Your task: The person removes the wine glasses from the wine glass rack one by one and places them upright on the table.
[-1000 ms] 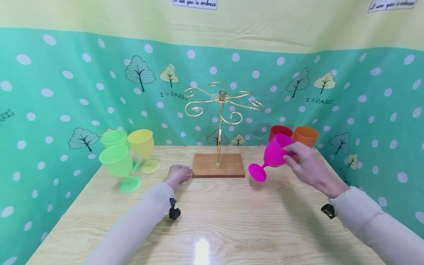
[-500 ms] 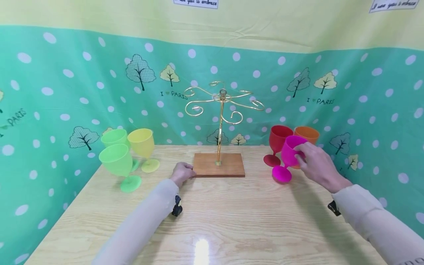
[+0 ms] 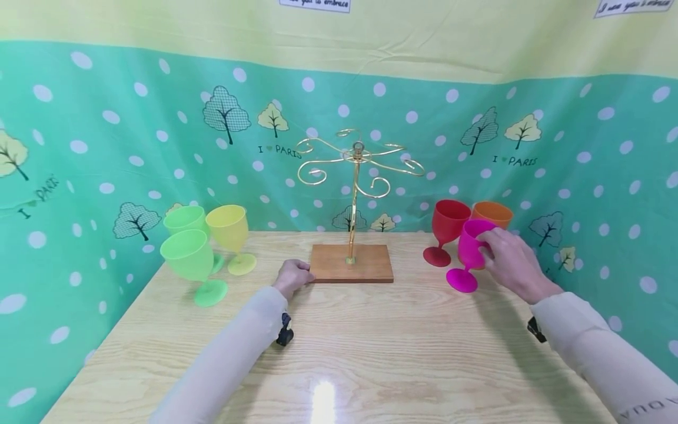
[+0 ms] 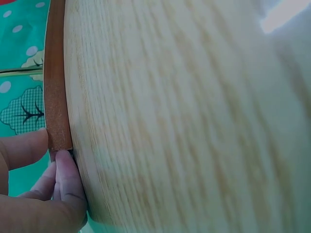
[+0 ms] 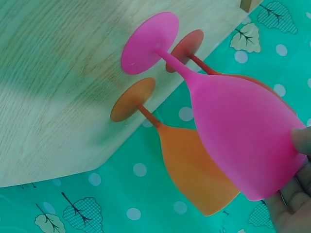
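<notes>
My right hand [image 3: 512, 262] pinches the bowl of a magenta goblet [image 3: 468, 250] near its rim. The goblet is upright, its foot at or just over the table; I cannot tell which. A red goblet [image 3: 448, 222] stands behind it to the left, and an orange goblet [image 3: 492, 213] behind it is partly hidden. In the right wrist view, thumb and fingers lie on either side of the magenta bowl [image 5: 243, 131]. My left hand [image 3: 293, 278] pinches the left front corner of the wooden base [image 3: 365, 268] of a gold stand [image 3: 354, 200] with curled arms.
Two green goblets [image 3: 186, 256] and a yellow goblet [image 3: 229, 228] stand at the left of the wooden table [image 3: 392, 347]. The front green goblet partly hides the other. A dotted teal cloth [image 3: 413, 141] hangs behind and along both sides.
My right hand has carried the tilted magenta goblet rightward and lowered it upright in front of the orange one. My left hand has moved slightly right onto the corner of the wooden base.
</notes>
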### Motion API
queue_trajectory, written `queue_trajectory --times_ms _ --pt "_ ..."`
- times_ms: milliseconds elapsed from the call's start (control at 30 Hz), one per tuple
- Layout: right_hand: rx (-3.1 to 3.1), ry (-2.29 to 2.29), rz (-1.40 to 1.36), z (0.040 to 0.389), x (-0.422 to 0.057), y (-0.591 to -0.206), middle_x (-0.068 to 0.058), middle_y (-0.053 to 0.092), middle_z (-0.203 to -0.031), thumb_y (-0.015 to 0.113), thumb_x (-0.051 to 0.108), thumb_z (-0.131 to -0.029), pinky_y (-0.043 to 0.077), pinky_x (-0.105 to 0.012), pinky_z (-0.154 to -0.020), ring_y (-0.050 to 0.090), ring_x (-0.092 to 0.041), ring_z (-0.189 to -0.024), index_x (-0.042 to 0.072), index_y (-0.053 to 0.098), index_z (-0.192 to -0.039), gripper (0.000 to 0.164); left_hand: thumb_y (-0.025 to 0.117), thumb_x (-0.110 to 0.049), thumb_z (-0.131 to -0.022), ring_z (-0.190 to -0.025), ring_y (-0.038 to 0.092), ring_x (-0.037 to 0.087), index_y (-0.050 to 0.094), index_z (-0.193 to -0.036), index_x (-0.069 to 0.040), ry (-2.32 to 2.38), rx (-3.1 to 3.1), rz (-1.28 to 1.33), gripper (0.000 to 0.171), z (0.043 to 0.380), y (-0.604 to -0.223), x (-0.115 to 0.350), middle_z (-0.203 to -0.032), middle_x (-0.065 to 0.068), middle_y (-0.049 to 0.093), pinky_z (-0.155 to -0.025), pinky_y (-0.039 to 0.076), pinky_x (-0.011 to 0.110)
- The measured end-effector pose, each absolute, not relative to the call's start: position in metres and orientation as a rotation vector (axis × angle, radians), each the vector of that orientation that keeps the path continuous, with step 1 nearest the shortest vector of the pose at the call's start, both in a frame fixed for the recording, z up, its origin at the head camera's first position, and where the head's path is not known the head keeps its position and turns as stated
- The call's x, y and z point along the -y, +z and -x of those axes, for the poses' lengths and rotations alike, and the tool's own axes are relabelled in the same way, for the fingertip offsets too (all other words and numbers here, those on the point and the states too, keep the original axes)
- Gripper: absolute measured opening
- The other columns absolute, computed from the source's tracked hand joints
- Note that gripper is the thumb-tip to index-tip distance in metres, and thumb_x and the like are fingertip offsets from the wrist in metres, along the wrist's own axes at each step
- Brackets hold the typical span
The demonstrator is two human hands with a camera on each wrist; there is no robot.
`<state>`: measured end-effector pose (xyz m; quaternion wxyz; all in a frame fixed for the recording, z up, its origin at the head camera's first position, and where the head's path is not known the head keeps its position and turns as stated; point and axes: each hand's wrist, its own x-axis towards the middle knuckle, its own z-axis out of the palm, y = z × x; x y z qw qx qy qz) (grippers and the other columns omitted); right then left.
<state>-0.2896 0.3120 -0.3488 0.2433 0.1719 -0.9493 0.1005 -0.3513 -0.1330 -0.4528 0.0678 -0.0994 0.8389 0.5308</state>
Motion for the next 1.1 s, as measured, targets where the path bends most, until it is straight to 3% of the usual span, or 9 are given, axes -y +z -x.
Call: queue_trajectory --times_ms 133,367,933,1100 --pt "2.622 0.283 -0.462 0.293 -0.316 -0.347 -0.018 0.059 -0.100 0.074 -0.001 -0.078 0.046 -0.055 -0.079 0.051 -0.036 -0.092 -0.003 0.062 -0.109 0.034 0.068 0.000 -0.081 -0.093 0.054 0.026 0.060 -0.112 0.003 1.604 -2.526 0.302 0.032 0.351 -0.453 0.132 -0.111 0.017 0.058 -0.078 0.047 0.033" --pt "2.634 0.291 -0.450 0.292 -0.319 -0.347 -0.017 0.058 -0.099 0.072 -0.001 -0.079 0.046 -0.054 -0.078 0.051 -0.034 -0.090 -0.003 0.062 -0.108 0.031 0.068 0.001 -0.081 -0.106 0.053 0.031 0.061 -0.113 0.004 1.621 -2.541 0.288 0.033 0.349 -0.450 0.131 -0.116 0.020 0.058 -0.093 0.045 0.040" --pt "2.656 0.321 -0.441 0.290 -0.315 -0.346 -0.020 0.057 -0.107 0.072 0.002 -0.081 0.048 -0.056 -0.081 0.050 -0.037 -0.097 -0.004 0.058 -0.115 0.038 0.068 -0.001 -0.082 -0.095 0.056 0.026 0.061 -0.111 0.002 1.586 -2.554 0.303 0.030 0.349 -0.455 0.133 -0.111 0.017 0.060 -0.081 0.048 0.035" --pt "2.601 0.304 -0.469 0.290 -0.310 -0.337 -0.017 0.057 -0.107 0.071 0.007 -0.083 0.050 -0.051 -0.078 0.052 -0.032 -0.095 -0.002 0.059 -0.117 0.037 0.066 -0.010 -0.086 -0.091 0.057 0.024 0.062 -0.111 0.001 1.532 -2.579 0.235 0.028 0.346 -0.451 0.133 -0.107 0.014 0.061 -0.077 0.048 0.033"
